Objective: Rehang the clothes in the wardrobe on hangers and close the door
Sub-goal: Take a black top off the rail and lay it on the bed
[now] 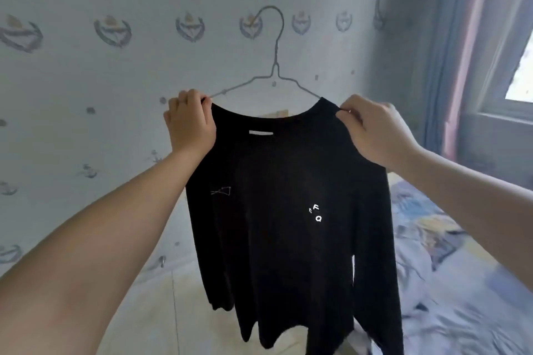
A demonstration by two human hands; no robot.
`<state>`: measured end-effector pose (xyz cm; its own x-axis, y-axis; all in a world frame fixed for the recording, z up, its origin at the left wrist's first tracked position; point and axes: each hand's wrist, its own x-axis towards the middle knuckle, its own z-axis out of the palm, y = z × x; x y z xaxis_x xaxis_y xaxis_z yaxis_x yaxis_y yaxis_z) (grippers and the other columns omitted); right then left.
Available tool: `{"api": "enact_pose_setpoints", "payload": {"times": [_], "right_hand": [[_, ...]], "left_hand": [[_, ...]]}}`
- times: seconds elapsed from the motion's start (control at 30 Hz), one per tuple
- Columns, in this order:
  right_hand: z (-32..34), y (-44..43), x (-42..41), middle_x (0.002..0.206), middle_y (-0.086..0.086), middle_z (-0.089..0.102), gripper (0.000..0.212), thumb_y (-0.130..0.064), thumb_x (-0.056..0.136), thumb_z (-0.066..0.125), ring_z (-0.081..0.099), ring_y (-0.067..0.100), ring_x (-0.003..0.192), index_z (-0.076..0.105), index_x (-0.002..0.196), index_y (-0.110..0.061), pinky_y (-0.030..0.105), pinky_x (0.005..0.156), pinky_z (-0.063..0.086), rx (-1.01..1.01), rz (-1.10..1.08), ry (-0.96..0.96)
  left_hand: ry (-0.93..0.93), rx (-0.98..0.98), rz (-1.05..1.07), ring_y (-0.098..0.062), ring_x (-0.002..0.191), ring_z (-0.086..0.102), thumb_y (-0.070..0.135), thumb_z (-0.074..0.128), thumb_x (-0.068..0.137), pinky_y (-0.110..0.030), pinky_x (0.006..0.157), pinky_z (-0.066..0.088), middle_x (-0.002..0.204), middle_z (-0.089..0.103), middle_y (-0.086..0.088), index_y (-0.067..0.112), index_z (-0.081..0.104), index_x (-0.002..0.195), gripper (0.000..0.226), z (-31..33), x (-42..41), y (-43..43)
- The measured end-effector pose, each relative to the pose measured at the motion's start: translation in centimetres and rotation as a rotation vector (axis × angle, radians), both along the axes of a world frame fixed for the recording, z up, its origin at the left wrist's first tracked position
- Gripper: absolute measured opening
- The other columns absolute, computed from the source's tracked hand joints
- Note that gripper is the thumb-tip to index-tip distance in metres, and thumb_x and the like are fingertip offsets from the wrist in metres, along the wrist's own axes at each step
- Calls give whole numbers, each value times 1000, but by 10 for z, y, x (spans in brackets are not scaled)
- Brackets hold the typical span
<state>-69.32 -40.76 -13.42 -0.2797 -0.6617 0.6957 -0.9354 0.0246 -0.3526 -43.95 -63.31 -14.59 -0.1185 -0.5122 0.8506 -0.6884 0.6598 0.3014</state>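
The black shirt (288,210) is already on the hanger (275,66), pinched at its shoulders by the left hand (191,124) and right hand (375,132). No wardrobe is seen, so hanging it up and shutting the door are likely still to be done

Black long-sleeved top (288,196), plain apart from a short white bar below the neckline, a thin pale line figure on one side of the chest and small white letters on the other. Grey wire hanger (275,66). Pale blue-white wallpaper (101,95), patterned in rows with grey wreath emblems touched with tan, and scattered small grey motifs lower down. Curtain (461,37) striped in pink and dusky blue. Bedding (450,268) printed in lavender, blue and yellow. Cream floor tiles (161,311).
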Motion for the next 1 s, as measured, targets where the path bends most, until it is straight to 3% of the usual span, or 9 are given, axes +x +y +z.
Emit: {"api": "enact_pose_setpoints", "payload": {"times": [0.13,0.43,0.53,0.73,1.0], "right_hand": [[-36,-33,-22,60,-8,54,12,-34,99,52,53,19,59,56,90,-26,41,64,52,65,-73,-80],[-109,-95,-69,66,0,60,15,-33,98,55,55,20,65,61,94,-20,41,66,50,188,-275,-151],[-129,-100,-91,61,-9,56,12,-31,97,58,51,10,61,60,90,-22,34,60,42,219,-334,-181],[-166,-95,-154,70,-6,60,12,-30,96,59,55,19,66,61,90,-20,41,67,51,279,-434,-235],[-223,-74,-275,61,-19,48,14,-29,97,60,50,18,60,63,91,-17,32,57,41,310,-600,-327]], "left_hand": [[-53,56,-125,-34,108,47,28,36,101,-38,84,28,110,57,-11,11,54,105,26,-29,-49,-69],[-177,182,-345,-37,109,47,26,39,103,-42,86,30,110,58,-14,9,55,106,24,-98,-157,-171],[-230,222,-411,-37,111,47,27,39,104,-45,89,32,112,58,-13,9,55,107,25,-117,-196,-185],[-329,265,-525,-36,113,47,28,40,105,-45,93,32,114,58,-12,8,58,110,27,-150,-293,-198],[-402,356,-648,-36,107,49,27,47,104,-45,87,34,113,60,-12,11,61,106,22,-207,-449,-187]]}}
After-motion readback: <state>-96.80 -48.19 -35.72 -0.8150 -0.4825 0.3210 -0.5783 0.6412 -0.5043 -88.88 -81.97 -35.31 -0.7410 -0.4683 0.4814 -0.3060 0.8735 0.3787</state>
